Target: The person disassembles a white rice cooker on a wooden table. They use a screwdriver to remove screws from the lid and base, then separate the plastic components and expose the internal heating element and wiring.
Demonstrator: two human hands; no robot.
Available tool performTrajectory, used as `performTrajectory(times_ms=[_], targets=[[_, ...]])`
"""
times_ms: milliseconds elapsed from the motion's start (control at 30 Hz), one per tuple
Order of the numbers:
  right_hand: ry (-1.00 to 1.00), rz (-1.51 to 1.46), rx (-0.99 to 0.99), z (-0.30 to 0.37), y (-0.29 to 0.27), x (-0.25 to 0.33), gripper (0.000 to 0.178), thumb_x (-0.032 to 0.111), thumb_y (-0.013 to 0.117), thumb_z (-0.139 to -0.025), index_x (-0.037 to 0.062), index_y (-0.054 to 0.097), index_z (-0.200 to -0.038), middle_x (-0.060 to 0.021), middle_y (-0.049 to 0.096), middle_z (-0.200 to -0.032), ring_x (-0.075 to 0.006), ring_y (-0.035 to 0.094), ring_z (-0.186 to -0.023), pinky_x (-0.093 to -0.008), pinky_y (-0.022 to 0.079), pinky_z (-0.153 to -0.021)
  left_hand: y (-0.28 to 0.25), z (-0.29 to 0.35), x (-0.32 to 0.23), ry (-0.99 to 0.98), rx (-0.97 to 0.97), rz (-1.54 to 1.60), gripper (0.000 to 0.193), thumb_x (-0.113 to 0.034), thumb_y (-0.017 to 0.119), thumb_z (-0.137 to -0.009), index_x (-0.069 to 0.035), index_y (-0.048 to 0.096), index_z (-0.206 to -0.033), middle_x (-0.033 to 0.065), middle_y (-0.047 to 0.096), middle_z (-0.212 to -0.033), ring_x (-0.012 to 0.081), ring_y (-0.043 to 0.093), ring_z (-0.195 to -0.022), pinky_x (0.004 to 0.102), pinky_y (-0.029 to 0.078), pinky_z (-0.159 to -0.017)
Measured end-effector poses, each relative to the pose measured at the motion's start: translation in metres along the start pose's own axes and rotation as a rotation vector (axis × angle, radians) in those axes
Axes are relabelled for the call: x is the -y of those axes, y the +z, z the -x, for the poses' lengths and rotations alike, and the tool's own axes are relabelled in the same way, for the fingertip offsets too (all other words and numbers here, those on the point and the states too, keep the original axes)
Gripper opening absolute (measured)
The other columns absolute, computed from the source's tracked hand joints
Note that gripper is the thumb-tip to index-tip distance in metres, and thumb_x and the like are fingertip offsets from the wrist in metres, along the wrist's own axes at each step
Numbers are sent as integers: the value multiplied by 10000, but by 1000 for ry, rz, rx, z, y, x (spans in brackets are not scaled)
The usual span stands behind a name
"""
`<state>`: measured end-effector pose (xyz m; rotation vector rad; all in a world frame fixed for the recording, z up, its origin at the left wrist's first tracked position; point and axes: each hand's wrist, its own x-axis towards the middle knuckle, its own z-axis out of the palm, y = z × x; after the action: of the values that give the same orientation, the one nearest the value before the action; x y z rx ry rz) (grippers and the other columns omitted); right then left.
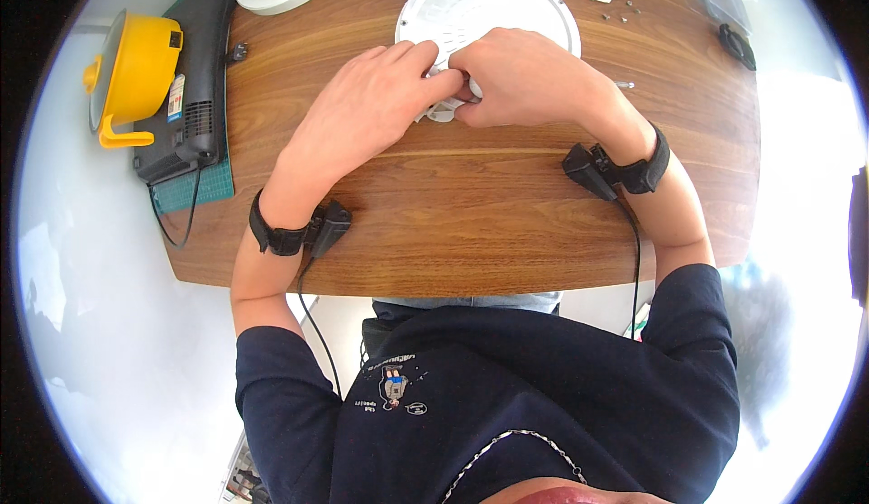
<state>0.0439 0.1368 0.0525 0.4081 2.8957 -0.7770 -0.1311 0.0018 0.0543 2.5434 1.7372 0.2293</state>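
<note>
White at upper centre, the small part (pixel 441 115) is pinched by my left hand (pixel 380 87) and right hand (pixel 520 76), probably to steady it by the disc (pixel 493 1).

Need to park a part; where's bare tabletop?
Bare wood runs from the left hand and right hand to the near edge, and from the left hand to the black plug. The far side is crowded: round white part, scattered metal bits.

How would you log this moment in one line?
left hand, right hand: together at white part | white round housing: partly covered by hands | grip details: hidden | yellow pot: far left
</note>
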Motion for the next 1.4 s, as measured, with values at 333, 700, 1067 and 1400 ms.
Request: performTrajectory(times_ms=[333,700,1067,1400], targets=[[-14,-11,8,-1,1,-1,226,217,762,-749,52,789,-900,-174,758,-826,-370,740,-830,-446,591,-751,5,0,0,-65,-2,121,316,56,631,-864,-94,646,-1141,101,562,-998,305,625,-958,434,539,-815],[-6,3,-14,0,3,-2,230,270,792,-795,52,756,-861,-151,716,-722,-346,709,-735,-429,554,-706,10,0,-11,-266,-10,313,117,-18,581,-946,-13,543,-1056,166,561,-1054,405,583,-1021,499,499,-823],[-12,11,-23,-1,5,-3,219,252,784,-790,55,761,-882,-147,728,-736,-338,716,-739,-420,558,-706,16,0,-21,-321,-65,108,105,-55,616,-911,-8,585,-1000,165,636,-955,345,665,-879,467,562,-745],[-14,-9,-25,-1,5,-3,204,245,782,-793,57,750,-865,-138,721,-727,-333,705,-728,-416,546,-688,19,-1,-20,-286,-124,35,130,-93,658,-952,-1,579,-1000,154,629,-946,314,672,-859,429,575,-707]])
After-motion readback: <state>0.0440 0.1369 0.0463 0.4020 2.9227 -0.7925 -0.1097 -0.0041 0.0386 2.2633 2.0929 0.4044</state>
